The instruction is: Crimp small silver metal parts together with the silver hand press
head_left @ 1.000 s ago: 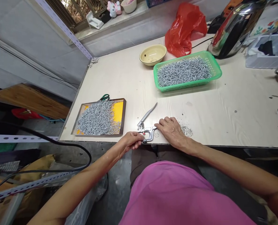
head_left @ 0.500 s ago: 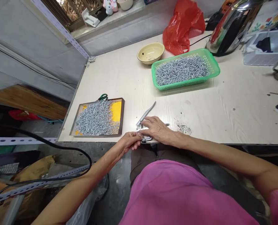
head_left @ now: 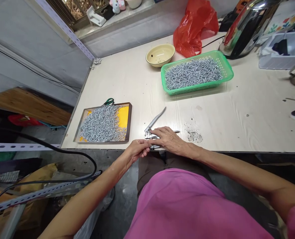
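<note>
At the table's front edge my left hand [head_left: 138, 148] is closed, its thumb and forefinger pinched at the near end of a metal hand tool [head_left: 155, 120]; what is between the fingertips is too small to make out. My right hand [head_left: 167, 139] lies over the tool's lower part, fingers bent, fingertips close to the left ones and partly hiding the tool. The tool's long grey lever points up and away. To the left, a shallow tray [head_left: 130, 122] with a yellow bottom holds many small metal springs or screws [head_left: 101, 124].
A green basket [head_left: 199, 89] of similar metal pieces stands farther back, beside a cream bowl [head_left: 159, 55] and a red plastic bag [head_left: 195, 30]. Green-handled scissors [head_left: 109, 101] lie behind the tray. A kettle [head_left: 247, 30] and grey bin [head_left: 271, 61] are at the right.
My right hand has shifted slightly down, its fingertips now nearer my left fingertips. My left hand stays almost in place, still pinched. The tool's lever looks nearly unchanged.
</note>
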Demonstrator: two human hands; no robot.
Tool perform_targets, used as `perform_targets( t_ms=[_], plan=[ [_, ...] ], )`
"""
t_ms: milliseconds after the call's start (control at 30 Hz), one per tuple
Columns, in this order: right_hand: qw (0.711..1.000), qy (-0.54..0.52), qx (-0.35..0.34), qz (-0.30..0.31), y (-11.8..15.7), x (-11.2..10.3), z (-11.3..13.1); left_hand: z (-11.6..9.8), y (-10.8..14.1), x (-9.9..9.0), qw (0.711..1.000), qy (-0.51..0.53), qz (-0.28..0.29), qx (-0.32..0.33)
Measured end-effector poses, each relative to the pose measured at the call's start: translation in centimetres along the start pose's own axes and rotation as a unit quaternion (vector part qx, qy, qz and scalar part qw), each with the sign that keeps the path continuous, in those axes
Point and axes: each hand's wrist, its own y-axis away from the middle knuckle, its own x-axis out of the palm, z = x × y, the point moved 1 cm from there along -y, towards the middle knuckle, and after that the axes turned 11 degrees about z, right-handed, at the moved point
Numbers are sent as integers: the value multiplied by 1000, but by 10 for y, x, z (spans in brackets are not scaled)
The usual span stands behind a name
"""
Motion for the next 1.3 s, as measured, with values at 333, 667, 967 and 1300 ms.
perform_targets(
  t_ms=[333,667,967,1300],
  plan=[
    [994,-53,56,-79,2,14,7,5,0,5,999,43,-9,15],
    [985,-130,36,-105,-2,11,11,10,-3,12,993,84,-79,41],
    [987,8,133,-87,16,-14,-27,-2,18,3,867,-379,-246,211],
    [980,152,128,4,-20,-36,-64,27,16,35,654,-635,-203,358]
  ],
)
